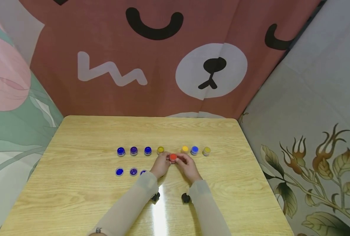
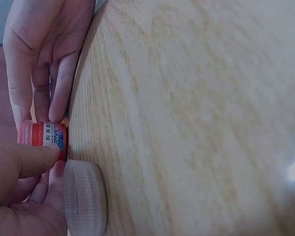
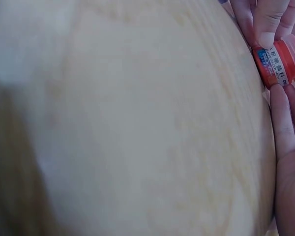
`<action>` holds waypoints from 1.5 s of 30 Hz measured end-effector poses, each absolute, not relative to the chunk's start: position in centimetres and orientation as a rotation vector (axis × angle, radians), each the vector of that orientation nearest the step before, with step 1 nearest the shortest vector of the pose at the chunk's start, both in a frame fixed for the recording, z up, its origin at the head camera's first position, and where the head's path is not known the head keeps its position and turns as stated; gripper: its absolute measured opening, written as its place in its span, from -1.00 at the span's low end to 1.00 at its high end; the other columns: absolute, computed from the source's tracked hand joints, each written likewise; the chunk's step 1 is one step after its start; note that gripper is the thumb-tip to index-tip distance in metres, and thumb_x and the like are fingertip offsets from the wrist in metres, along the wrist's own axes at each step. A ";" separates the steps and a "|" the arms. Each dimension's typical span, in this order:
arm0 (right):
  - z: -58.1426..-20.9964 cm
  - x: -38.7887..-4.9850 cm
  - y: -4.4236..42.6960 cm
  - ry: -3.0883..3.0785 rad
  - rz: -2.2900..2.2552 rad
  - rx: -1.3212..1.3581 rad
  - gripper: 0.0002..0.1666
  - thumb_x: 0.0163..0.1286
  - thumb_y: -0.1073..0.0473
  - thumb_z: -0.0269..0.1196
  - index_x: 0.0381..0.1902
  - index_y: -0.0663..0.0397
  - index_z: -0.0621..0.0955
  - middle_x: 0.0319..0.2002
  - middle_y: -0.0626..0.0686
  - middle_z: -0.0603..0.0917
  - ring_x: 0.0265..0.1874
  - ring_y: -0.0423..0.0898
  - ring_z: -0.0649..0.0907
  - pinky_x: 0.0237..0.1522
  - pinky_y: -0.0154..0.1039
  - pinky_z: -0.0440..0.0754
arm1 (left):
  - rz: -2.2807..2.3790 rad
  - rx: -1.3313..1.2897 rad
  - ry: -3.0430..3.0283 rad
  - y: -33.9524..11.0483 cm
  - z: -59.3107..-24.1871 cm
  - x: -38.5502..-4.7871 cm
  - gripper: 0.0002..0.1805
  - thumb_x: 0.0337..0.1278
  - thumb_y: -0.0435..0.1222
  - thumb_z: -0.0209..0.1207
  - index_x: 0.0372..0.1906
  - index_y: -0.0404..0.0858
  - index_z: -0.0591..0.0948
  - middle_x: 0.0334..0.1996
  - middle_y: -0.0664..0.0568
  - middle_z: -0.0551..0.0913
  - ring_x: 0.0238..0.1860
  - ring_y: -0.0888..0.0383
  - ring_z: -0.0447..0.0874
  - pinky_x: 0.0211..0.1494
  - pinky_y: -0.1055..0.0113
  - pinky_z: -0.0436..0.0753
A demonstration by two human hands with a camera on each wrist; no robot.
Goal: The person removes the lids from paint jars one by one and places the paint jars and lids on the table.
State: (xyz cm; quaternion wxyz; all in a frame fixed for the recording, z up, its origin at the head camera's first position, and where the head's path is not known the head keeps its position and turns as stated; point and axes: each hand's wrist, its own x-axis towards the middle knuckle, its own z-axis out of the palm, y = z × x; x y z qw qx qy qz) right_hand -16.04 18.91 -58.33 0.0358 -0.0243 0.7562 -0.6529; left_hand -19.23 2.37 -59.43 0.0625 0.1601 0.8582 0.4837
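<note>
A small red paint jar (image 1: 173,158) with a printed label stands between both hands at the middle of the table. My left hand (image 1: 161,165) holds it from the left, its thumb against the label in the left wrist view. From the other side my right hand (image 1: 189,166) grips the same jar with thumb and fingers. The jar's upper rim is pale and translucent; whether a lid sits on it I cannot tell. A ribbed translucent lid (image 2: 85,199) lies on the table beside my left hand. The head view hides that lid.
To the left in the back row are blue jars (image 1: 147,150), a purple jar (image 1: 134,150) and a dark yellow jar (image 1: 160,149). An orange-yellow jar (image 1: 185,149), a blue jar (image 1: 194,150) and an olive jar (image 1: 206,151) stand right. Shallow blue (image 1: 119,171) and purple discs (image 1: 133,171) lie nearer.
</note>
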 end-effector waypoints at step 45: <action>-57.8 -15.7 18.6 2.434 -1.946 -0.124 -0.58 0.47 0.36 0.22 0.25 0.37 0.54 0.08 0.30 0.63 -0.08 -0.15 0.61 -0.01 -0.40 0.60 | 1.469 0.452 2.594 2.5 -59.4 -19.1 -0.66 0.20 -0.61 0.18 0.10 -0.55 0.54 -0.01 -0.32 0.55 0.03 -0.18 0.62 0.19 0.00 0.62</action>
